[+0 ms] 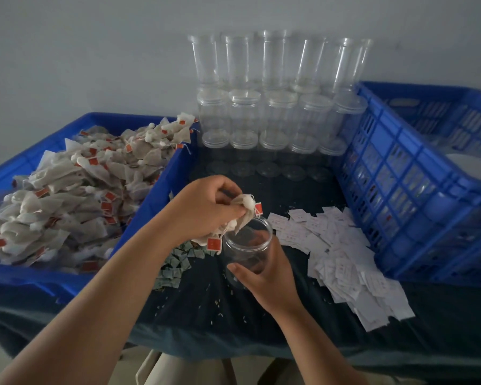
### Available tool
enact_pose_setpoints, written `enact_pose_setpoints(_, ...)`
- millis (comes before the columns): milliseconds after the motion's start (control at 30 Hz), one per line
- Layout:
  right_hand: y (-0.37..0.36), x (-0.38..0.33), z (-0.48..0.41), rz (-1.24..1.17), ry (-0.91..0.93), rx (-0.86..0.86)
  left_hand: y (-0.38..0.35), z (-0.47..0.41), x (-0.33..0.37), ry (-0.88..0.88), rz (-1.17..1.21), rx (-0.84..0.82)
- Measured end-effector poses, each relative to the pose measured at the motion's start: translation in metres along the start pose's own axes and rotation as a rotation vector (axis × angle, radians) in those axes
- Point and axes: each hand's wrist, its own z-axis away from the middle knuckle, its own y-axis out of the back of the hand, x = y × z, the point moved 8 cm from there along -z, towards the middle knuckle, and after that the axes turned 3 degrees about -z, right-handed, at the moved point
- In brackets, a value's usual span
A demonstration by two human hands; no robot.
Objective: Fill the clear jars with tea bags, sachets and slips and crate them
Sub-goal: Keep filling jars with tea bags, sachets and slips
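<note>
Head view, looking down over a counter (206, 315) draped in dark cloth.

The left hand (206, 207) has its fingers curled tightly around a small bunch of tea bags (242, 215), pale mesh pouches with strings and red paper tags. The left forearm reaches in from the lower left corner. The wrist is bent so the bunch hangs just above the mouth of a clear jar (247, 245), with one red tag dangling beside the rim.

The right hand (264, 270) grips that jar, with the thumb across the near wall and the fingers wrapped around the far side. The right forearm comes up from the bottom edge. The jar is lidless, tilted slightly towards the left hand, and looks empty. It sits near the middle of the counter, closer to the front edge.

At the counter's left edge, a shallow blue tray (156, 187) is heaped with more tea bags. A small pile of grey-green sachets (175, 262) lies just left of the jar. White slips (339, 251) are spread to its right. A blue slatted crate (400, 195) stands at the right edge. Along the back edge, against the wall, empty jars (275, 112) stand stacked in rows.
</note>
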Motion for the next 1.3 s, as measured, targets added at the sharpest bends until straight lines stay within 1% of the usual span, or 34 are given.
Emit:
enact_pose_setpoints(67,0.001,0.001,0.0,-0.013,0.005,0.004,-0.004,0.0,0.005,-0.01,-0.079,-0.023)
enact_pose_setpoints(167,0.001,-0.002,0.0,-0.033,0.022,0.002,-0.016,0.002,0.004,-0.001,-0.142,-0.184)
enact_pose_setpoints(200,0.001,-0.004,0.001,-0.033,0.031,0.001,-0.018,0.002,0.004,-0.007,-0.155,-0.203)
enact_pose_setpoints(267,0.003,-0.008,0.0,0.009,0.065,0.012,-0.014,0.002,0.004,-0.018,-0.149,-0.155)
enact_pose_setpoints(433,0.005,-0.01,-0.001,0.017,0.085,0.016,0.005,-0.002,0.009,0.003,-0.022,0.086)
enact_pose_setpoints(500,0.004,-0.009,-0.001,0.027,0.085,0.015,0.008,-0.002,0.015,-0.033,0.01,0.13)
enact_pose_setpoints(600,0.004,-0.009,0.0,0.02,0.078,0.02,0.0,-0.003,0.022,-0.089,0.007,0.112)
enact_pose_setpoints(733,0.003,-0.008,0.001,-0.014,0.047,0.014,-0.019,-0.001,0.023,-0.171,-0.194,0.006)
enact_pose_setpoints(800,0.003,-0.008,0.0,0.004,0.041,0.011,-0.022,-0.001,0.023,-0.192,-0.247,-0.015)
enact_pose_setpoints(867,0.004,-0.008,0.0,0.016,0.04,0.016,-0.021,0.0,0.024,-0.201,-0.215,-0.019)
enact_pose_setpoints(1000,0.005,-0.008,0.001,-0.015,0.036,0.025,-0.005,0.004,0.027,-0.214,0.043,0.02)
enact_pose_setpoints(1067,0.004,-0.006,0.0,-0.001,0.027,0.024,-0.007,0.005,0.026,-0.2,0.058,-0.081)
enact_pose_setpoints(1133,0.003,-0.005,-0.001,0.011,0.023,0.018,-0.021,0.007,0.025,-0.196,-0.053,-0.231)
enact_pose_setpoints(1167,0.003,-0.005,-0.001,-0.009,0.03,0.01,-0.027,0.009,0.025,-0.201,-0.089,-0.272)
enact_pose_setpoints(1233,0.002,-0.007,0.0,-0.054,0.042,0.003,-0.03,0.01,0.029,-0.225,-0.074,-0.246)
enact_pose_setpoints(1300,0.003,-0.008,0.0,-0.073,0.04,0.006,-0.022,0.009,0.033,-0.243,-0.014,-0.123)
